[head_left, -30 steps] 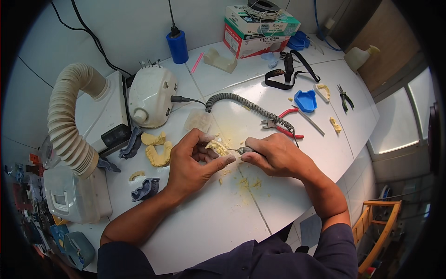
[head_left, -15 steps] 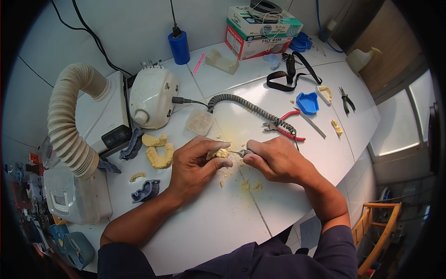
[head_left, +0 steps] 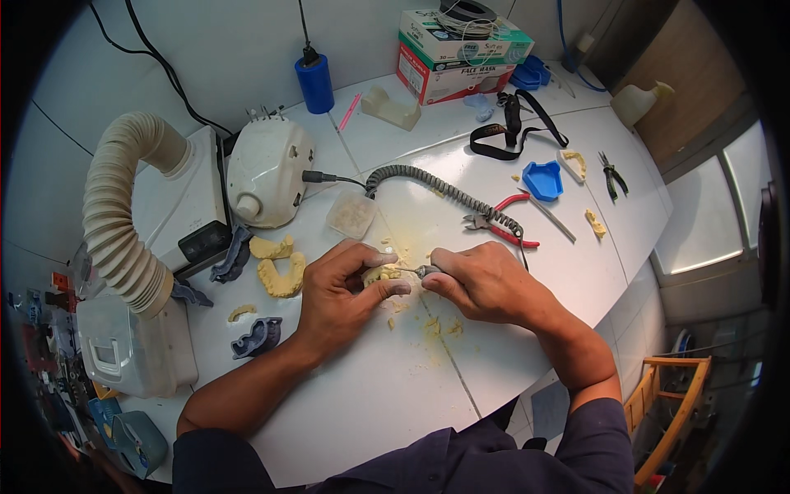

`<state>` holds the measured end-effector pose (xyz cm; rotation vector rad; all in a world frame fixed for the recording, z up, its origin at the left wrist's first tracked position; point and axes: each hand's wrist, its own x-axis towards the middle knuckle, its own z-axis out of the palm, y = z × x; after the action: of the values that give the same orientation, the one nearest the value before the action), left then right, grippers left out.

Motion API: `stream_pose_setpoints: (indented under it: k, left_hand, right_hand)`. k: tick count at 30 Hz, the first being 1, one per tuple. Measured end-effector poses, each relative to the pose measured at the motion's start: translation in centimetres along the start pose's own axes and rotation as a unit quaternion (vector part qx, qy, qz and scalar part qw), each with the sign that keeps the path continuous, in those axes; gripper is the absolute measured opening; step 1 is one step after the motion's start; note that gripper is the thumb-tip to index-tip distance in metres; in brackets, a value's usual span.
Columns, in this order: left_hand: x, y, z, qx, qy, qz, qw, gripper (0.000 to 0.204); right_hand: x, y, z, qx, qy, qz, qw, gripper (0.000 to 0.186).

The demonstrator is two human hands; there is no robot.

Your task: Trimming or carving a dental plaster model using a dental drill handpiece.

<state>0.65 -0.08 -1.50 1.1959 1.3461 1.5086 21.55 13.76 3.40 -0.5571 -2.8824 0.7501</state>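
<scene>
Between the thumb and fingers of my left hand (head_left: 341, 288) sits a small yellow plaster dental model (head_left: 380, 273), partly covered by the fingertips. My right hand (head_left: 494, 280) is closed around a rotary handpiece (head_left: 426, 271), whose grey nose and thin bur point left. The bur reaches the model's right side; exact contact is too small to tell. A coiled grey cord (head_left: 448, 191) runs from near the white control unit (head_left: 271, 173) toward my right hand. Yellow crumbs (head_left: 434, 327) and dust lie on the white table below both hands.
Left of my hands are yellow arch models (head_left: 282, 276) and grey impression pieces (head_left: 256, 337). A ribbed hose (head_left: 123, 198) arches at the far left. Beyond my right hand lie red-handled cutters (head_left: 504, 222), a blue mould (head_left: 543, 181) and black pliers (head_left: 611, 175).
The handpiece and my right hand have shifted slightly left, and the bur now lies further over the model. The model is turned a little in my left hand.
</scene>
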Motion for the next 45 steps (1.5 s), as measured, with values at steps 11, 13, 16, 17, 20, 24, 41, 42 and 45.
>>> stream_pose_setpoints:
  k: [11, 13, 16, 17, 20, 24, 41, 42, 45]
  left_hand:
    - [-0.07, 0.09, -0.27, 0.010, -0.004, -0.008, 1.000, 0.028]
    - [0.05, 0.41, -0.55, 0.038, -0.023, -0.013, 0.999, 0.028]
    - [0.03, 0.32, -0.75, 0.062, -0.042, -0.014, 0.997, 0.028]
    - [0.03, 0.26, -0.75, 0.057, -0.042, -0.010, 0.997, 0.028]
    - [0.02, 0.37, -0.75, 0.064, -0.042, -0.014, 0.997, 0.027]
    - [0.01, 0.25, -0.80, 0.064, -0.046, -0.008, 0.997, 0.028]
    - [0.09, 0.39, -0.71, 0.066, -0.040, -0.014, 0.997, 0.029]
    - [0.08, 0.44, -0.69, 0.066, -0.040, -0.015, 0.997, 0.029]
    - [0.05, 0.71, -0.63, 0.062, -0.038, -0.029, 0.997, 0.029]
  right_hand:
    - [0.23, 0.08, 0.19, 0.000, -0.015, 0.004, 1.000, 0.049]
    - [0.10, 0.05, 0.07, -0.003, -0.015, 0.005, 1.000, 0.049]
    - [0.11, -0.02, 0.01, -0.003, -0.014, 0.003, 1.000, 0.049]
    - [0.12, -0.04, 0.00, -0.001, -0.014, 0.002, 1.000, 0.049]
    - [0.14, 0.02, 0.14, -0.006, -0.012, 0.002, 1.000, 0.049]
    - [0.17, -0.02, 0.14, -0.005, -0.013, 0.001, 1.000, 0.049]
    - [0.05, 0.29, -0.22, 0.007, -0.004, -0.001, 1.000, 0.049]
    - [0.07, 0.28, -0.23, 0.007, -0.004, -0.001, 1.000, 0.049]
    - [0.07, 0.26, -0.23, 0.003, -0.011, 0.001, 1.000, 0.050]
